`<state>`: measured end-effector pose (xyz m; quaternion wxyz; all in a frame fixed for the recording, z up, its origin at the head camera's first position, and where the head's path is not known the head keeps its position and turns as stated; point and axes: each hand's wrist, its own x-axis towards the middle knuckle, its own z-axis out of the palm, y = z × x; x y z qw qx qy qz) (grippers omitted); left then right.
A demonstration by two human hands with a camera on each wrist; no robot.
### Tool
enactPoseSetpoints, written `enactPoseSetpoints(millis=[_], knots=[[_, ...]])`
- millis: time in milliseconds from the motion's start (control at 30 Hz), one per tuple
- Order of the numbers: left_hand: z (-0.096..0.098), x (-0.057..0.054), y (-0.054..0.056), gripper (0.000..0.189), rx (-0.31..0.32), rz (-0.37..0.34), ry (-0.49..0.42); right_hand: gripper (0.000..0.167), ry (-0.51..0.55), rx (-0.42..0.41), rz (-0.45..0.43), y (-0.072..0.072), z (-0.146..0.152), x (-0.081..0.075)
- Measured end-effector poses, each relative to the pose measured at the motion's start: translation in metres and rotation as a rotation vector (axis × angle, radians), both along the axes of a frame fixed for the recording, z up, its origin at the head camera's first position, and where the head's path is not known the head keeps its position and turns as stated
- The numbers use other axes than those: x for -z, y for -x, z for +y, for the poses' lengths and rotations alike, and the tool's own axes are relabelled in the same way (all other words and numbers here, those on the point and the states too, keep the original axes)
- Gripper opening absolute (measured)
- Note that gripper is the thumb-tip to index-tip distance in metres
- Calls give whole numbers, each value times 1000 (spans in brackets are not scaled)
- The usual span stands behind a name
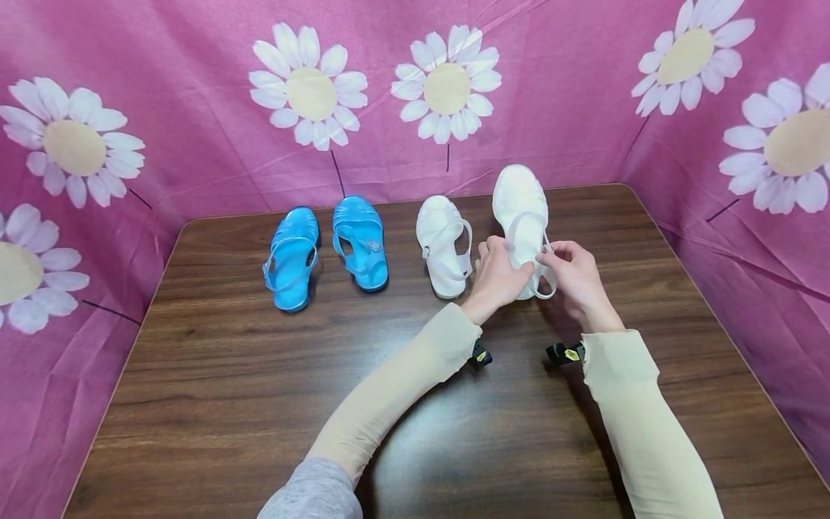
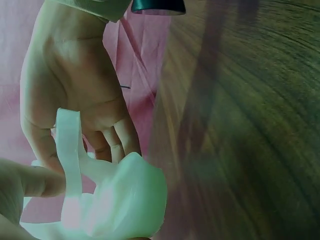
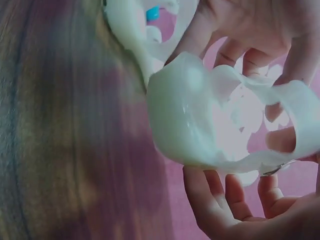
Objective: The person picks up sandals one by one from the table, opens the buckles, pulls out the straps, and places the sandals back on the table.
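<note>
Both hands hold a white jelly sandal (image 1: 519, 196), its toe pointing to the pink backdrop. My left hand (image 1: 498, 275) grips its left side, thumb over the heel end. At the opposite side my right hand (image 1: 579, 282) pinches the ankle strap (image 1: 551, 281) between thumb and fingers. The right wrist view shows the sandal's heel (image 3: 175, 115) toward the camera, with a small metal buckle (image 3: 275, 169) close to the right fingertips. In the left wrist view, the strap (image 2: 70, 150) stands up as a loop above the heel.
Left of the held sandal stands another white sandal (image 1: 436, 220), close to my left fingers. Two blue sandals, one (image 1: 295, 277) farther left and one (image 1: 358, 209) nearer, complete the row on the brown wooden table (image 1: 259, 404). A pink daisy-print cloth (image 1: 382, 166) borders the back and sides.
</note>
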<state>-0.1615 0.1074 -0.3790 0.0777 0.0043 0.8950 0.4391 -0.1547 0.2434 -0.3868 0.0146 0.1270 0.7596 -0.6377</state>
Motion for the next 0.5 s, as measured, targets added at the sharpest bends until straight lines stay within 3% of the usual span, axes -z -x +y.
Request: enactPoseSetpoints(millis=[67, 233, 500], knots=[[-1, -3, 0, 46, 1, 18, 12, 16, 8, 11, 8, -2, -2, -5], [-8, -11, -2, 41, 28, 65, 3, 16, 143, 27, 44, -7, -6, -15], [-34, -26, -13, 35, 106, 108, -140, 9, 192, 20, 143, -16, -17, -25]])
